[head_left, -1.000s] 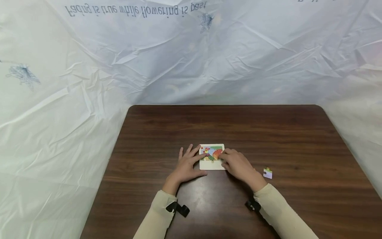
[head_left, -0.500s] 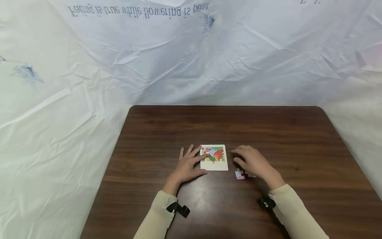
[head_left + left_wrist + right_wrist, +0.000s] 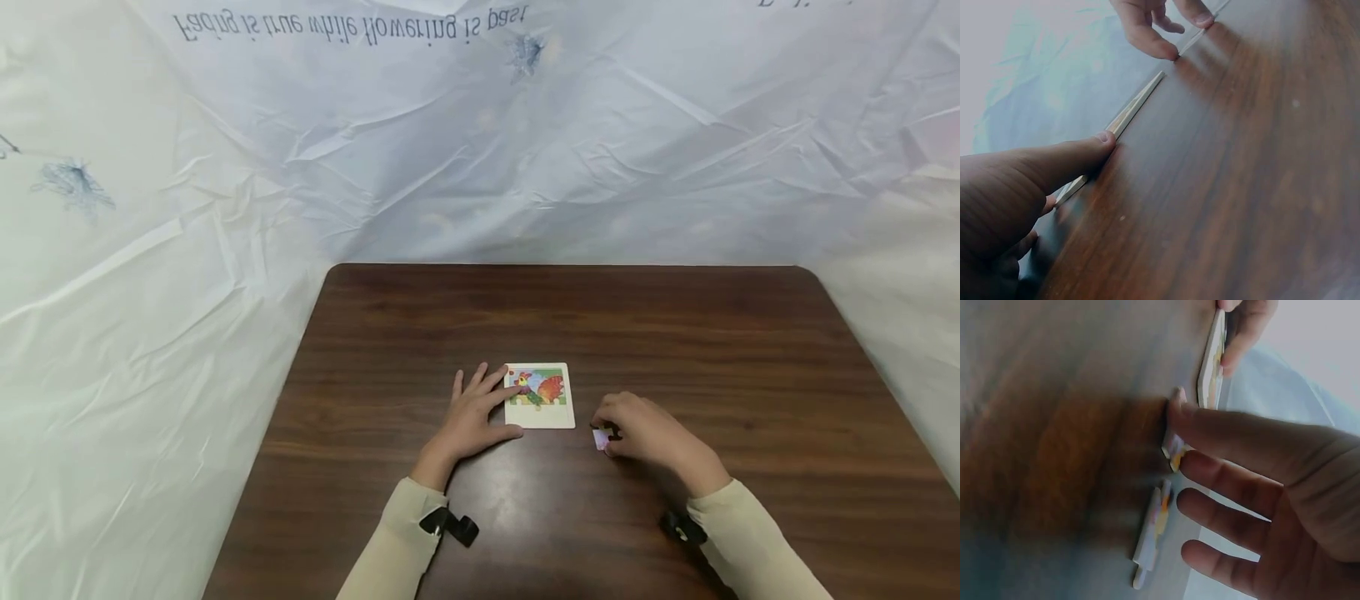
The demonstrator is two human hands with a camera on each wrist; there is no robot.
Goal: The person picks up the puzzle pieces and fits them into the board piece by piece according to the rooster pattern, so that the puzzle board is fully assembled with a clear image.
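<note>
A small jigsaw board [image 3: 540, 418] with a white border shows a colourful rooster picture across its upper part and a plain white strip below. My left hand [image 3: 472, 419] rests at its left side, fingers spread, index finger over the picture and thumb by the lower edge. To the right of the board, my right hand [image 3: 648, 433] pinches a pale purple puzzle piece [image 3: 600, 440] between thumb and fingers, at table level. In the right wrist view, a second puzzle piece [image 3: 1149, 531] lies on the table below the hand; the hand hides it in the head view.
Both hands work over a dark brown wooden table [image 3: 420, 317] with rounded far corners. A wrinkled white sheet [image 3: 480, 150] with printed lettering hangs behind and around it. Each wrist carries a small black camera [image 3: 459, 527] on a strap.
My right hand has left the board's right edge, moved right and down toward the loose pieces, and its thumb and fingers have closed on one. My left hand stays in place.
</note>
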